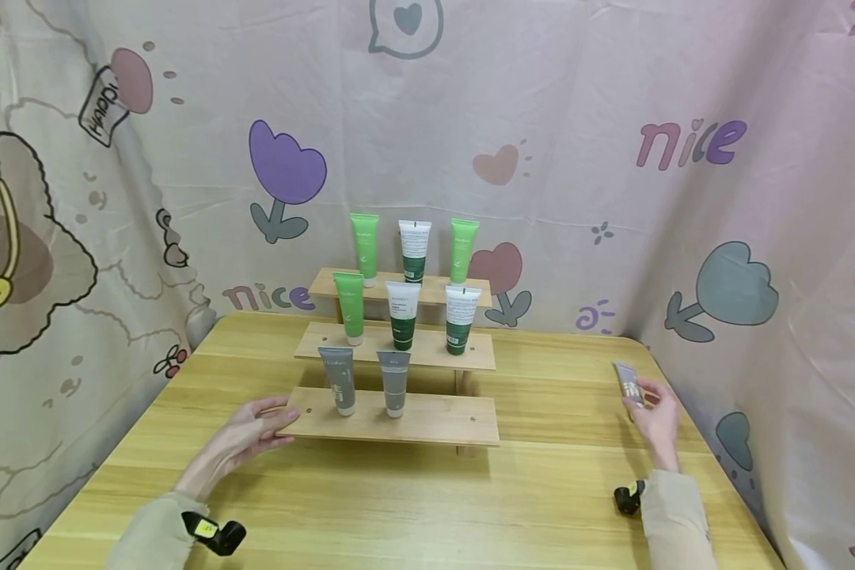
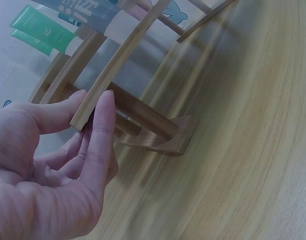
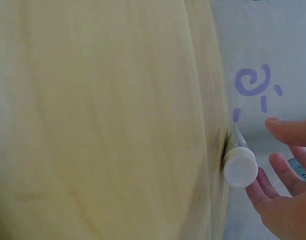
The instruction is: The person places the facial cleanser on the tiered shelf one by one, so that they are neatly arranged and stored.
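Note:
My left hand (image 1: pixel 251 431) grips the left end of the lowest board of a three-tier wooden display stand (image 1: pixel 427 427). In the left wrist view, the thumb lies on top of the board (image 2: pixel 110 75) and the fingers are beneath it. Far to the right, my right hand (image 1: pixel 657 416) is at a grey squeeze tube (image 1: pixel 628 381) near the table's right side. The right wrist view shows the tube's white cap (image 3: pixel 240 167) facing the camera, with fingertips (image 3: pixel 255 192) right beside it and the thumb apart from it.
Two grey tubes (image 1: pixel 395 384) stand on the lowest board's left half. On the middle tier are a green tube (image 1: pixel 351 307) and two white-and-dark-green tubes (image 1: pixel 402 315); the top tier bears two green tubes and a white-and-green one (image 1: pixel 414 251). A printed curtain (image 1: pixel 556 95) surrounds the wooden table (image 1: pixel 370 507).

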`<state>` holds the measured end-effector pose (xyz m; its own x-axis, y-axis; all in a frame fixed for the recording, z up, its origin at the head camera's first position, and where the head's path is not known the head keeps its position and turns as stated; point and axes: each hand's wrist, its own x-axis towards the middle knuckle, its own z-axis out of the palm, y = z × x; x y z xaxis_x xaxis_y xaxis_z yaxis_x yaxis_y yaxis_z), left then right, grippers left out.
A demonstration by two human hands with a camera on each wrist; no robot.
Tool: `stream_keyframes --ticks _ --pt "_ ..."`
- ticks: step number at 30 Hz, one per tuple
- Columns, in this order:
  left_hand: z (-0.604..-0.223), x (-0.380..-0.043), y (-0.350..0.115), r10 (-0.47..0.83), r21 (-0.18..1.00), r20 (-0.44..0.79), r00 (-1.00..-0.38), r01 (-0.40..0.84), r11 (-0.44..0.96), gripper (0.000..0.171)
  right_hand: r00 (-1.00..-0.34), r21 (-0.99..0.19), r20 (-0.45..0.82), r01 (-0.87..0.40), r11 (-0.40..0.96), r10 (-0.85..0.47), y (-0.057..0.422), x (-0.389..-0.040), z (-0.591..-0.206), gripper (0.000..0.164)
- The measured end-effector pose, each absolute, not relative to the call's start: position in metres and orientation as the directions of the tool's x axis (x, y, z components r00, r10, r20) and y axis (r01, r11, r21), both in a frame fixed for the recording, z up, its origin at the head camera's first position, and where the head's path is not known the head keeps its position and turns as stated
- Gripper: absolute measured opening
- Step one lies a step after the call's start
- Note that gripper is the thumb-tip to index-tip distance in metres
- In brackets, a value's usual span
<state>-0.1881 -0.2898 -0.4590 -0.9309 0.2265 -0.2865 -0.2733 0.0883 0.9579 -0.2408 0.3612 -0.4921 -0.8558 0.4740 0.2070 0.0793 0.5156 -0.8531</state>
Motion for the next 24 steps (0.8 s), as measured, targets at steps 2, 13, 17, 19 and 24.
stream_keyframes --ticks 2,13,17,19,24 --pt "-0.459 -0.188 -0.290 0.224 0.957 -0.288 -0.931 -0.275 0.089 0.084 -0.856 -0.854 0.202 0.085 0.514 0.476 0.362 -0.241 -0.493 0.045" --pt "-0.460 -0.189 -0.292 0.234 0.957 -0.289 -0.928 -0.273 0.102 0.085 -0.852 -0.820 0.195 0.129 0.557 0.485 0.368 -0.244 -0.495 0.041" --pt "-0.461 -0.189 -0.292 0.231 0.957 -0.289 -0.929 -0.273 0.101 0.085 -0.858 -0.820 0.181 0.138 0.555 0.481 0.370 -0.244 -0.496 0.042" --pt "-0.461 -0.189 -0.292 0.231 0.957 -0.289 -0.929 -0.273 0.100 0.085 -0.860 -0.819 0.180 0.138 0.557 0.477 0.371 -0.244 -0.497 0.042" --pt "-0.460 -0.189 -0.291 0.229 0.957 -0.288 -0.930 -0.272 0.097 0.085 -0.867 -0.818 0.153 0.159 0.553 0.475 0.372 -0.246 -0.497 0.043"
